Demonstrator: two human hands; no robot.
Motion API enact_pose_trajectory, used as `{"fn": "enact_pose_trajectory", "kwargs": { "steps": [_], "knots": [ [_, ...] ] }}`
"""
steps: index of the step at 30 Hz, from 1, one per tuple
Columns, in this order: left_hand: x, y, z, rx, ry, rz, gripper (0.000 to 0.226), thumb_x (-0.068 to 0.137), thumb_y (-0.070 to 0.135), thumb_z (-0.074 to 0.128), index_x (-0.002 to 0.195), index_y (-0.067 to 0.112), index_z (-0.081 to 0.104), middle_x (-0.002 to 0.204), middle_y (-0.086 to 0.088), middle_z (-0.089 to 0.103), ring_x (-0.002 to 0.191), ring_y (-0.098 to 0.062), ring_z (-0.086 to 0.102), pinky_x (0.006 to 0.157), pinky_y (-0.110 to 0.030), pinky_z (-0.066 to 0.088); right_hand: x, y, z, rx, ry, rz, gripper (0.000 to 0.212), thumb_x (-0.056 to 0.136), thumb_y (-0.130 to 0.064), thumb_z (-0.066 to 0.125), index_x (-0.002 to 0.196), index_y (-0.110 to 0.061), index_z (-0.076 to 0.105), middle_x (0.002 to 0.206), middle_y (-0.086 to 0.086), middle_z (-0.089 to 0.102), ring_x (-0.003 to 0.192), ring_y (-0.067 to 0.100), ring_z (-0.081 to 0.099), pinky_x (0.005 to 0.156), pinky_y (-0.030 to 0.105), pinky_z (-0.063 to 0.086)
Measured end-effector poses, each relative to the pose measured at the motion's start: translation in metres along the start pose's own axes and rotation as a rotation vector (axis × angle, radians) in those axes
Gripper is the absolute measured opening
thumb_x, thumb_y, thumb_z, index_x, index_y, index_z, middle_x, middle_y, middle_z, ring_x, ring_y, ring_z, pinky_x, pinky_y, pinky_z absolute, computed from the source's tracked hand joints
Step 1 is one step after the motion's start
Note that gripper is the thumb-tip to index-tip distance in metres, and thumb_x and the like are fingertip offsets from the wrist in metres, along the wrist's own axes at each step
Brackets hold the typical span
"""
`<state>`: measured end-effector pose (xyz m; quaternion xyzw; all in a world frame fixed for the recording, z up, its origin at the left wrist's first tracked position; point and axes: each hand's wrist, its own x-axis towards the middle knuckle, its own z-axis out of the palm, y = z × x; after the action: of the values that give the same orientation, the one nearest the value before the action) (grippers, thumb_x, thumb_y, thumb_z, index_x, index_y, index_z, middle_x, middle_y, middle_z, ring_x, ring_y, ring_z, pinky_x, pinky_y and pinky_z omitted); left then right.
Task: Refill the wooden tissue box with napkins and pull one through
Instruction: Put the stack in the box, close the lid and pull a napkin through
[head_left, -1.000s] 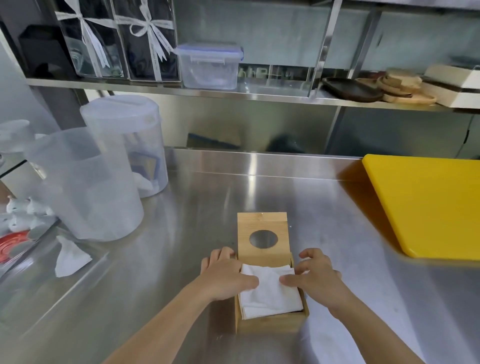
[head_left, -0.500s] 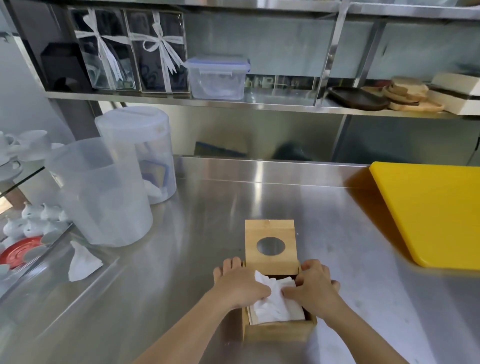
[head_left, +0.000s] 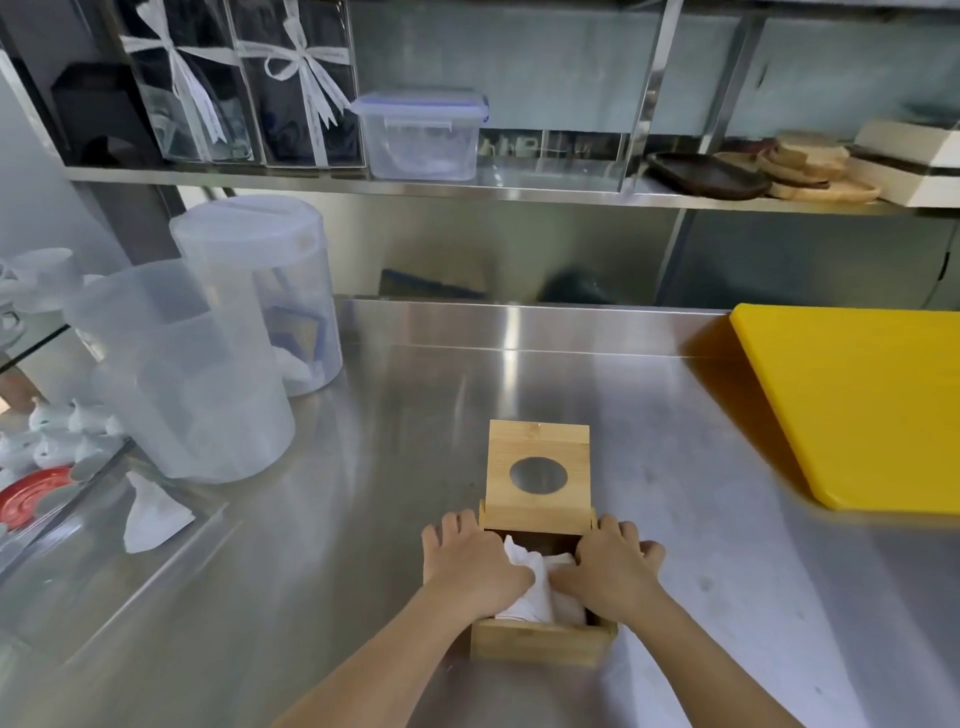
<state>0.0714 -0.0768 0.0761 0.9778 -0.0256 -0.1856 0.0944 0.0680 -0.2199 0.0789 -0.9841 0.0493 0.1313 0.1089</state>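
The wooden tissue box (head_left: 540, 643) stands on the steel counter near me. Its lid (head_left: 539, 475), with a round hole, is slid back and lies flat beyond the opening. White napkins (head_left: 535, 582) sit bunched inside the box. My left hand (head_left: 470, 564) rests over the box's left wall with its thumb and fingertips pressing on the napkins. My right hand (head_left: 610, 571) lies over the right wall and its fingers push into the napkins from that side. Both hands hide most of the stack.
A yellow cutting board (head_left: 857, 405) lies at the right. Two translucent plastic pitchers (head_left: 182, 374) stand at the left, with a crumpled napkin (head_left: 150, 514) in front of them. A shelf with a lidded container (head_left: 421, 135) and wooden plates (head_left: 810, 171) runs above the counter.
The napkins lay flat on top of the box and are now crumpled and pushed down inside it. Both hands have closed in toward the middle.
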Motion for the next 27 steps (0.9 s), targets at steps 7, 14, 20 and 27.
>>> {"fn": "enact_pose_trajectory", "kwargs": {
  "steps": [7,14,20,27],
  "knots": [
    [-0.007,-0.004,-0.008,-0.132,-0.039,0.052,0.022,0.083,0.034,0.046,0.091,0.014,0.046,0.106,-0.006,0.049,0.084,-0.024,0.046,0.075,-0.033,0.034,-0.003,0.004,0.004,-0.116,-0.016,-0.046,0.029,0.089,-0.046,0.039,0.085,-0.022,0.055,0.124,0.002,0.048,0.124,0.022,0.034,0.108,0.047,0.014],
    [-0.028,-0.024,-0.031,-0.272,0.173,0.179,0.033,0.087,0.031,0.051,0.12,0.027,0.049,0.116,0.007,0.052,0.105,-0.018,0.054,0.084,-0.029,0.041,-0.019,0.01,-0.004,-0.111,0.325,-0.149,0.019,0.078,-0.033,0.061,0.091,-0.019,0.066,0.106,-0.002,0.057,0.109,0.025,0.051,0.097,0.047,0.021],
    [-0.029,-0.015,-0.032,-0.093,0.342,0.469,0.016,0.089,0.03,0.05,0.099,0.021,0.056,0.101,0.007,0.059,0.098,-0.014,0.048,0.083,-0.024,0.034,-0.013,0.013,-0.021,0.068,0.353,-0.504,0.014,0.07,-0.019,0.075,0.066,-0.016,0.063,0.069,-0.011,0.052,0.072,0.014,0.048,0.074,0.032,0.024],
    [-0.016,-0.018,-0.014,0.244,0.074,0.562,0.015,0.088,0.025,0.05,0.089,0.015,0.062,0.095,0.0,0.06,0.1,-0.017,0.048,0.108,-0.04,0.012,-0.01,0.015,-0.007,-0.298,0.136,-0.641,0.036,0.06,-0.015,0.069,0.052,-0.025,0.035,0.059,-0.011,0.037,0.069,0.012,0.05,0.083,0.044,0.042]
  ]
}}
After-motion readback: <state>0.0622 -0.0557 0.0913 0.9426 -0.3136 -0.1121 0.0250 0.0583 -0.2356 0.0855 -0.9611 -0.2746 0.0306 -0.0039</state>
